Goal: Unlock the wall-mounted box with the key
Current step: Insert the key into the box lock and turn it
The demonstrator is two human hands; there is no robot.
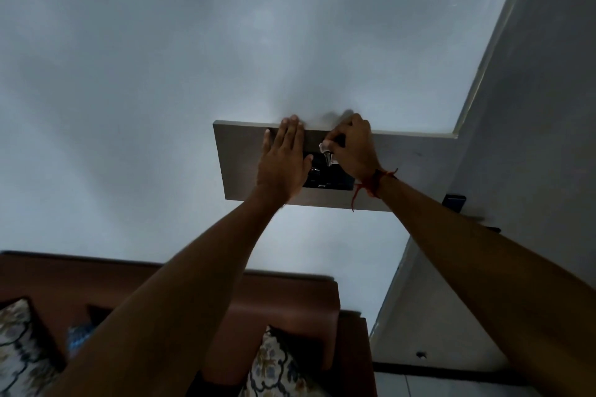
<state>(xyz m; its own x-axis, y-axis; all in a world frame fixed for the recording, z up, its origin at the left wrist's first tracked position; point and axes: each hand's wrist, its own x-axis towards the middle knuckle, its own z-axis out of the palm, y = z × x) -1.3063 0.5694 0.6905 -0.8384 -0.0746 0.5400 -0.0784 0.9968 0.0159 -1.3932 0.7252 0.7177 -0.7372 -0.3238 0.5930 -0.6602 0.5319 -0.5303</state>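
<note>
A grey wall-mounted box (409, 167) hangs high on the pale wall, with a dark window panel (329, 179) in its front. My left hand (285, 161) lies flat on the box's left part, fingers spread and reaching its top edge. My right hand (353, 147) is pinched on a silver key (326, 153) near the upper middle of the box; further keys dangle below it over the dark panel. The lock itself is hidden behind my fingers. A red thread is tied around my right wrist.
A grey wall corner (532, 106) juts out just right of the box, with a dark switch plate (454, 201) on it. Below stands a brown sofa (290, 309) with patterned cushions (19, 351).
</note>
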